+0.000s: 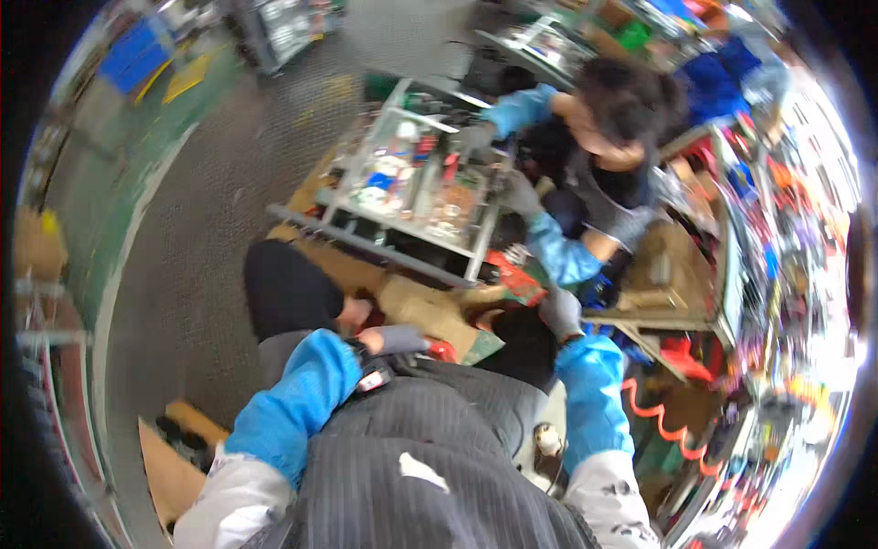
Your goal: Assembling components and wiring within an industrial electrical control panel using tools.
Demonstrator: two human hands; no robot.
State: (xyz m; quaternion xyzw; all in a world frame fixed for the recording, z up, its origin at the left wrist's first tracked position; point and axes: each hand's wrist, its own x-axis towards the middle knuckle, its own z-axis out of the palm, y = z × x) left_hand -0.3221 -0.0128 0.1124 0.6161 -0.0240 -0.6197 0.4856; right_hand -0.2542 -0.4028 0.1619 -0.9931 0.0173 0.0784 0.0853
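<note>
My left hand (400,339), in a grey glove, lies over my lap with its fingers closed round a small red object (442,350); only the object's end shows and its kind is unclear. My right hand (561,313), also gloved in grey, is closed beside my right knee. From its fingers a longer red object (518,279) reaches toward the drawer frame; blur hides what kind it is. Ahead stands a metal drawer frame (393,252) with compartments of small white, blue, red and copper-coloured parts (389,178). Neither hand touches this frame.
A co-worker (631,119) in blue sleeves leans over the frame's right side, gloved hands at its edge. Brown cardboard (421,306) lies beneath. At right are a cardboard box (668,265), an orange coiled hose (663,416) and crowded shelves of coloured goods (777,247).
</note>
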